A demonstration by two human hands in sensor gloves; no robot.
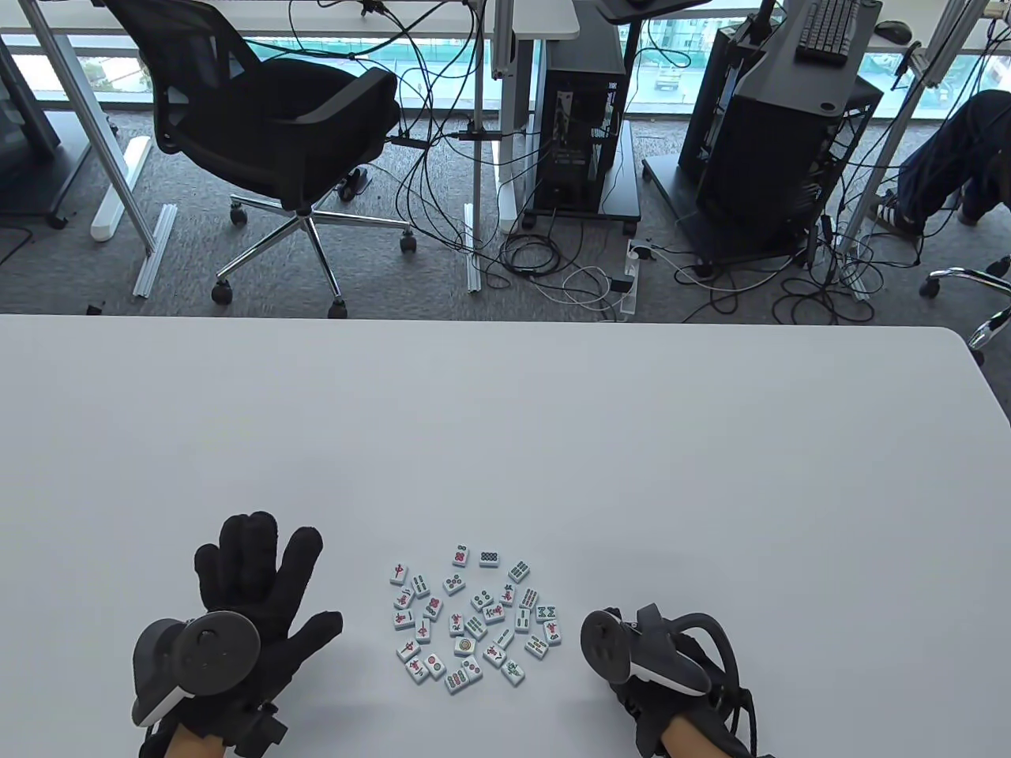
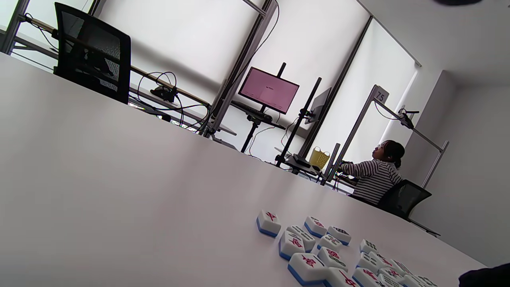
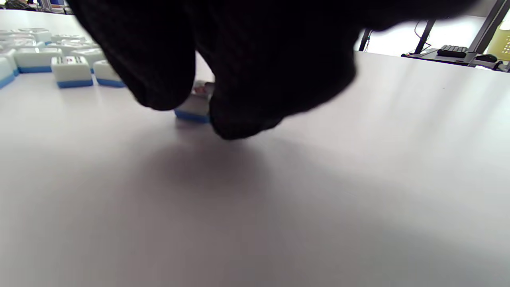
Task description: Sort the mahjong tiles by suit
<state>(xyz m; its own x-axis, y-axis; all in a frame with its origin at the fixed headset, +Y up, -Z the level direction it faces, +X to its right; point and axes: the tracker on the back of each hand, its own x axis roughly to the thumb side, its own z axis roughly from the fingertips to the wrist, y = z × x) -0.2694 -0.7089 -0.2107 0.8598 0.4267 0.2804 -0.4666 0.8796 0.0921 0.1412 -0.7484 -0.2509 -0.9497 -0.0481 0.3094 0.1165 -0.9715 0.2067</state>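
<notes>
Small white blue-backed mahjong tiles (image 1: 471,615) sit face-up, unsorted, in a loose cluster on the white table (image 1: 505,442). Right hand (image 1: 655,679) pinches one edge tile (image 3: 193,107) — first pick, I judge. Left hand (image 1: 237,608) flat, fingers spread. Next: lift, start a suit group.

This is an office fitted out as a recording lab. Beyond the white table (image 1: 505,410) lies grey carpet with a black mesh swivel chair (image 1: 268,118), desktop computer towers (image 1: 580,118) on wheeled stands and tangled cables (image 1: 553,268) (power strips among them). Farther off, a monitor (image 2: 268,89) glows pink on a stand, and a seated person (image 2: 376,175) works at a numbered aluminium-framed station beside blind-covered windows.
</notes>
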